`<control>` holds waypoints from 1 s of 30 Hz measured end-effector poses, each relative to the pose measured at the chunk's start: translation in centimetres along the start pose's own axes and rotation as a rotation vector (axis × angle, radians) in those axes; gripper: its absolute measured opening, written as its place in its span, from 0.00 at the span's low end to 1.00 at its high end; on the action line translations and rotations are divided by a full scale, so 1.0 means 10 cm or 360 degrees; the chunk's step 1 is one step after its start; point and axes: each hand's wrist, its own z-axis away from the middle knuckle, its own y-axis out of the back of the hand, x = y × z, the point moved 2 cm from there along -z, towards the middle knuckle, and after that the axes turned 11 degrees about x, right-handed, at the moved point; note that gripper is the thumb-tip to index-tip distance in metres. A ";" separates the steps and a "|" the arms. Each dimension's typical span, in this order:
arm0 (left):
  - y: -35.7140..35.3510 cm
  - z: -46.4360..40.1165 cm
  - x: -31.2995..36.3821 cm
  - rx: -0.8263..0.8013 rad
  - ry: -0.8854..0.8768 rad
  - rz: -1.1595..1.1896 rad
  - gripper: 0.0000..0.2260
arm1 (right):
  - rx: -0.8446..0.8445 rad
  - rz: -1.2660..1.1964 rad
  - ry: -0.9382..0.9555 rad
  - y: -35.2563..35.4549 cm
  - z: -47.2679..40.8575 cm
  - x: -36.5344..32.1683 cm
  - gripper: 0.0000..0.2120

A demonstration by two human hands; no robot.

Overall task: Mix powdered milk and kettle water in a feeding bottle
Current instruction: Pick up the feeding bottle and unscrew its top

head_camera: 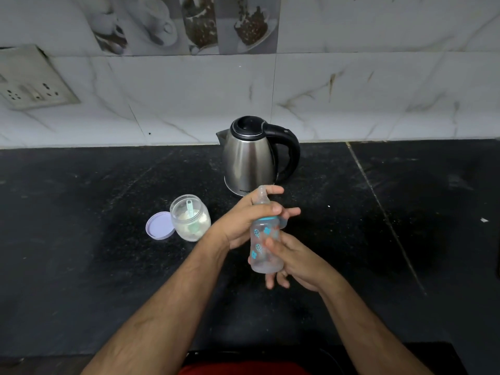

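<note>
Far centre of black stone counter (81, 266): steel electric kettle with black handle (250, 158), against the wall. Left of centre: clear plastic jar of white powder (190, 220), touching round lilac lid (159, 226). Counter bare to right, near-left and far-left.

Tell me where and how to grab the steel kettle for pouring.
Take the stainless steel electric kettle by its black loop handle, coming from the right. The handle juts out on that side, opposite the spout that points left, and the kettle stands upright with its lid shut. Both hands are busy with the bottle, so one would have to let go.
</note>
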 end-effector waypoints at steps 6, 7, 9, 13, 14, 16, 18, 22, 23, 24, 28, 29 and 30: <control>-0.06 0.05 0.06 0.0272 -0.0086 -0.0063 0.18 | 0.0265 0.0208 0.0195 -0.06 -0.01 -0.13 0.05; -0.06 0.05 0.07 0.0296 -0.0094 -0.0101 0.18 | 0.0313 0.0260 0.0246 -0.07 -0.02 -0.13 0.06; -0.03 0.05 0.07 0.0338 -0.0113 -0.0155 0.16 | 0.0371 0.0322 0.0298 -0.08 -0.03 -0.11 0.08; -0.03 0.03 -0.02 0.0604 -0.0195 -0.0196 0.13 | 0.0782 0.0964 0.0303 -0.11 -0.10 -0.03 0.11; -0.03 0.00 -0.06 0.0747 -0.0222 -0.0212 0.13 | 0.0904 0.1198 0.0299 -0.12 -0.11 -0.04 0.14; -0.03 -0.02 -0.12 0.0978 -0.0251 -0.0237 0.15 | 0.0999 0.1371 0.0326 -0.12 -0.14 -0.07 0.17; 0.00 -0.03 -0.11 0.0964 -0.0215 -0.0279 0.19 | 0.0961 0.1336 0.0340 -0.12 -0.17 -0.08 0.17; 0.17 0.07 0.01 0.0487 -0.0077 -0.0060 0.25 | 0.0765 0.0939 0.0222 -0.08 -0.20 -0.05 0.17; 0.23 0.09 0.02 0.0378 -0.0061 0.0006 0.24 | 0.0694 0.0807 0.0201 -0.07 -0.20 -0.04 0.16; 0.30 0.11 0.02 0.0292 -0.0055 0.0047 0.23 | 0.0624 0.0702 0.0189 -0.07 -0.19 -0.04 0.13; 0.39 0.15 -0.01 0.0179 -0.0087 0.0030 0.31 | 0.0514 0.0564 0.0211 -0.09 -0.16 -0.06 0.13; 0.38 0.16 -0.02 0.0214 -0.0124 -0.0013 0.28 | 0.0541 0.0590 0.0214 -0.10 -0.16 -0.06 0.13; 0.36 0.16 -0.03 0.0273 -0.0171 -0.0055 0.23 | 0.0598 0.0643 0.0220 -0.11 -0.15 -0.06 0.13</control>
